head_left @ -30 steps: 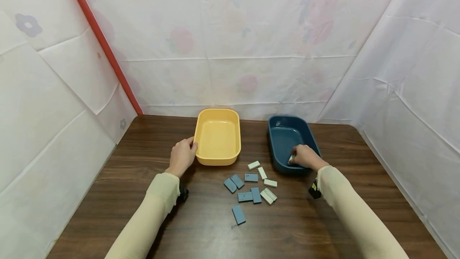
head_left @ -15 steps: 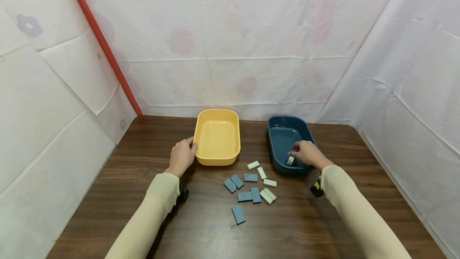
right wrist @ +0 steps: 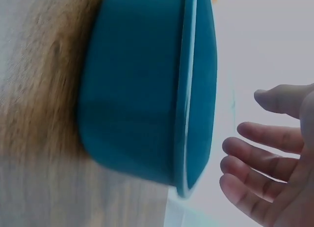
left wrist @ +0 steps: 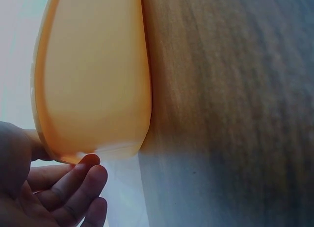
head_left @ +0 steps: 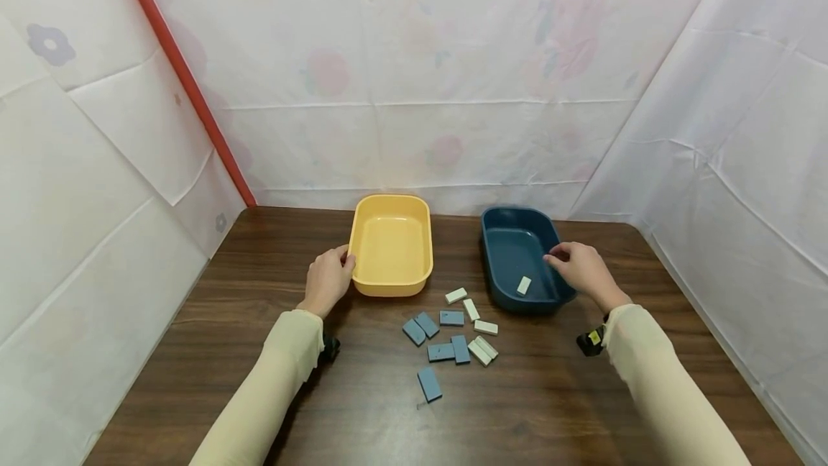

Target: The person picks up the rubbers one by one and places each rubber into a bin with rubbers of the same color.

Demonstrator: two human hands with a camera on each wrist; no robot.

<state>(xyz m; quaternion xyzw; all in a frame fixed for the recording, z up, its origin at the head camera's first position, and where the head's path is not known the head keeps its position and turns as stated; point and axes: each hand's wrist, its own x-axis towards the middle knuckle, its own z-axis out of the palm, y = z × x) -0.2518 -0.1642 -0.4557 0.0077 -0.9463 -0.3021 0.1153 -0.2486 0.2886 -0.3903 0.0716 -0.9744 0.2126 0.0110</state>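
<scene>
My left hand pinches the left rim of the yellow tray. In the left wrist view the thumb is at the rim of the yellow tray and the fingers curl by its outer wall. Over the right edge of the dark blue tray hovers my right hand, holding nothing. The right wrist view shows its fingers spread and apart from the blue tray. One small white block lies on the blue tray's floor.
Several white blocks and several grey-blue blocks lie scattered on the dark wooden table, in front of and between the trays. Behind the table hangs a pale patterned cloth, and similar sheets line both sides.
My right hand has let go of the white block inside the blue tray and moved up and right to the tray's edge. The left hand has stayed on the yellow tray.
</scene>
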